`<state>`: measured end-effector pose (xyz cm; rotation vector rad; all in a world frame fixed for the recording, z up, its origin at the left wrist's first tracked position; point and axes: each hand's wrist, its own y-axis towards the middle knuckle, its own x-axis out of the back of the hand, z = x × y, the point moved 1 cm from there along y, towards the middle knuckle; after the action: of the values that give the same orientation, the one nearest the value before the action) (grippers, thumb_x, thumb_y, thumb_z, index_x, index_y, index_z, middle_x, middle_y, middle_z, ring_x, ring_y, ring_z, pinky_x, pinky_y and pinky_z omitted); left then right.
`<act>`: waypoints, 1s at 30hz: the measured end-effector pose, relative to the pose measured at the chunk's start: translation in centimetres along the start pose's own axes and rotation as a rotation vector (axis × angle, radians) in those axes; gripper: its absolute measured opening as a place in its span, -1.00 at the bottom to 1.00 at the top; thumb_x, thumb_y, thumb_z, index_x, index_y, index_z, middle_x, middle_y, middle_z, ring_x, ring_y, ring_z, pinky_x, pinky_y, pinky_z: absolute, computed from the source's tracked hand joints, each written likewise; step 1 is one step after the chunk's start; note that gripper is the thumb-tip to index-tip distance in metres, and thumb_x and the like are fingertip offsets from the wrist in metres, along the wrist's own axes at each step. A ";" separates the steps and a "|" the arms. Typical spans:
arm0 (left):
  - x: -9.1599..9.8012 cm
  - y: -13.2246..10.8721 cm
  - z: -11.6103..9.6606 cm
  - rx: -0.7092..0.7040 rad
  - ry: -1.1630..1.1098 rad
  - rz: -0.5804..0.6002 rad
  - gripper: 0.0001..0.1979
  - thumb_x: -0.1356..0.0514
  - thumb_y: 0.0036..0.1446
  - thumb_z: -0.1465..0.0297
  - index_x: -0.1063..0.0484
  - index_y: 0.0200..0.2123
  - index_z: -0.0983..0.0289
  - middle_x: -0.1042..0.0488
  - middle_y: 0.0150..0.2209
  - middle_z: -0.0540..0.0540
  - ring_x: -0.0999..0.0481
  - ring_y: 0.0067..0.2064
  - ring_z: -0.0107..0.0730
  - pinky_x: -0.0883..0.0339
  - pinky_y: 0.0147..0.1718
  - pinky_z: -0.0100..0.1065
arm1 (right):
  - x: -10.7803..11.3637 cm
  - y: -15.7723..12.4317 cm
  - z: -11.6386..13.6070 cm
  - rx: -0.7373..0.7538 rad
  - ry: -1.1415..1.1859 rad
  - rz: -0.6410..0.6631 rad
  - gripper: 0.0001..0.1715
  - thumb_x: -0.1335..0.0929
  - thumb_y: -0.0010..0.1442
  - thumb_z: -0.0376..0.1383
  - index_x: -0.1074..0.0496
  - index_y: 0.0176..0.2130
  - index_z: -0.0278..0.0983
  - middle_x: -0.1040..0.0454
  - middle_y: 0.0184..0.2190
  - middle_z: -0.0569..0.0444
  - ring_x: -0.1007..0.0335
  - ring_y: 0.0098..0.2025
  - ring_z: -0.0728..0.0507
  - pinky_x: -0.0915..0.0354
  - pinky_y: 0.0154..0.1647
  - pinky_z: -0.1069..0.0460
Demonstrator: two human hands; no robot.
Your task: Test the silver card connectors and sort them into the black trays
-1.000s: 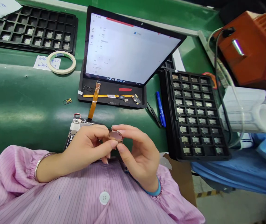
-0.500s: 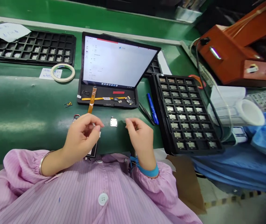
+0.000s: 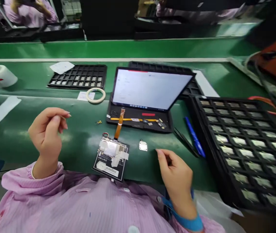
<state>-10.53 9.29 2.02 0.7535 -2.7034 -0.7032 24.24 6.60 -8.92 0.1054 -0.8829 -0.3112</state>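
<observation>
We logged a small silver metal plate (image 3: 143,146), lying flat on the green bench mat (image 3: 79,152), apart from the circuit board (image 3: 110,152) just left of it. The board lay flat and slightly skewed on a black backing, with silver shielding, strips of white tape and a small red-wired connector on top. An orange flex ribbon cable (image 3: 118,128) ran up from its top edge onto a black base (image 3: 138,126).
</observation>
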 end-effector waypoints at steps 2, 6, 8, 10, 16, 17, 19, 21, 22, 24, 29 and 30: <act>-0.1 2.6 0.5 -0.056 0.128 0.076 -0.82 -0.12 0.22 0.42 -0.55 -0.28 0.22 -0.53 -0.39 0.03 -0.42 -0.46 -0.42 -0.16 -0.56 -0.39 | 0.0 0.3 -0.2 0.003 -0.017 0.012 -0.51 -0.26 0.27 0.06 -0.53 -0.32 -0.24 -0.53 -0.44 0.03 -0.43 -0.42 -0.16 -0.24 -0.39 -0.02; -3.0 6.8 4.2 -0.112 0.703 0.574 -0.75 -0.07 0.27 0.42 -0.54 -0.12 0.30 -0.58 -0.14 0.19 -0.53 -0.13 -0.18 -0.37 -0.16 -0.20 | 0.1 0.5 0.0 -0.019 -0.042 0.016 -0.45 -0.24 0.24 0.13 -0.53 -0.35 -0.23 -0.54 -0.43 0.01 -0.44 -0.43 -0.19 -0.25 -0.43 -0.04; -5.1 8.1 6.6 -0.168 0.747 0.679 -0.73 -0.08 0.23 0.52 -0.55 -0.11 0.32 -0.53 0.01 0.26 -0.45 0.07 -0.08 -0.29 0.05 -0.10 | 0.1 0.5 0.0 -0.027 -0.052 0.015 -0.44 -0.24 0.22 0.15 -0.53 -0.36 -0.22 -0.55 -0.44 0.01 -0.45 -0.42 -0.21 -0.26 -0.44 -0.04; -6.9 8.7 8.5 -0.208 0.742 0.748 -0.75 -0.12 0.18 0.56 -0.56 -0.15 0.31 -0.45 0.12 0.28 -0.33 0.20 -0.02 -0.19 0.15 -0.05 | 0.1 0.5 0.0 -0.025 -0.051 0.013 -0.44 -0.24 0.22 0.15 -0.53 -0.36 -0.21 -0.55 -0.43 0.01 -0.46 -0.42 -0.21 -0.27 -0.43 -0.05; -7.3 7.2 7.5 -0.213 0.654 0.717 -0.86 -0.10 0.26 0.46 -0.47 -0.23 0.32 -0.49 0.05 0.31 -0.32 0.23 -0.01 -0.13 0.18 -0.02 | -0.1 0.6 -0.6 0.019 0.003 -0.003 -0.50 -0.27 0.24 0.09 -0.53 -0.36 -0.22 -0.56 -0.43 0.02 -0.48 -0.41 -0.22 -0.31 -0.41 -0.06; -6.9 6.3 6.4 -0.190 0.614 0.697 -0.85 -0.09 0.29 0.42 -0.43 -0.19 0.32 -0.52 0.00 0.30 -0.39 0.16 -0.05 -0.20 0.13 -0.05 | 0.0 0.6 -0.3 0.022 0.026 -0.010 -0.52 -0.28 0.24 0.06 -0.53 -0.36 -0.23 -0.56 -0.44 0.02 -0.48 -0.41 -0.21 -0.32 -0.41 -0.06; -6.1 4.1 3.6 -0.122 0.490 0.696 -0.82 -0.01 0.36 0.34 -0.34 -0.11 0.29 -0.58 -0.17 0.18 -0.55 -0.08 -0.23 -0.35 -0.06 -0.20 | 0.6 0.7 1.2 0.044 0.100 -0.034 -0.59 -0.31 0.26 0.00 -0.53 -0.35 -0.24 -0.56 -0.44 0.03 -0.49 -0.42 -0.19 -0.35 -0.41 -0.05; -5.5 1.6 0.8 0.063 0.164 0.746 -0.85 -0.05 0.36 0.31 -0.30 -0.11 0.25 -0.59 -0.26 0.08 -0.56 -0.18 -0.32 -0.36 -0.13 -0.28 | 1.7 0.7 4.0 0.118 0.197 -0.059 -0.72 -0.33 0.28 -0.11 -0.53 -0.28 -0.24 -0.56 -0.41 0.05 -0.48 -0.42 -0.14 -0.37 -0.42 -0.01; -5.3 0.3 -0.5 0.106 0.063 0.778 -0.85 -0.07 0.36 0.30 -0.31 -0.11 0.25 -0.58 -0.28 0.06 -0.56 -0.21 -0.35 -0.36 -0.17 -0.30 | 2.4 0.7 5.8 0.186 0.239 -0.067 -0.80 -0.35 0.28 -0.18 -0.53 -0.24 -0.23 -0.56 -0.39 0.06 -0.47 -0.42 -0.10 -0.37 -0.44 0.02; -5.1 -1.9 -2.7 0.120 -0.055 0.828 -0.88 -0.10 0.34 0.33 -0.33 -0.13 0.24 -0.57 -0.27 0.05 -0.55 -0.22 -0.38 -0.37 -0.19 -0.34 | 3.8 0.6 9.8 0.367 0.340 -0.041 -0.90 -0.36 0.28 -0.31 -0.50 -0.19 -0.21 -0.55 -0.34 0.08 -0.45 -0.39 -0.07 -0.36 -0.45 0.06; -4.7 -4.8 -4.9 -0.139 -0.004 0.887 -0.88 -0.12 0.32 0.40 -0.34 -0.08 0.21 -0.55 -0.19 0.08 -0.53 -0.19 -0.35 -0.39 -0.21 -0.35 | 6.0 0.6 16.1 0.605 0.464 0.028 -0.78 -0.40 0.21 -0.45 -0.43 -0.16 -0.19 -0.52 -0.27 0.09 -0.46 -0.30 -0.06 -0.42 -0.36 0.06; -4.6 -5.1 -5.0 -0.200 0.021 0.882 -0.87 -0.11 0.32 0.41 -0.33 -0.07 0.21 -0.55 -0.19 0.09 -0.52 -0.21 -0.34 -0.39 -0.22 -0.34 | 6.1 0.5 16.4 0.611 0.469 0.041 -0.77 -0.39 0.20 -0.47 -0.42 -0.17 -0.18 -0.52 -0.29 0.11 -0.47 -0.30 -0.07 -0.43 -0.33 0.05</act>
<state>-2.80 6.04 3.24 -0.4694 -2.5052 -0.6837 15.30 5.77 6.12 0.6977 -0.4860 0.0356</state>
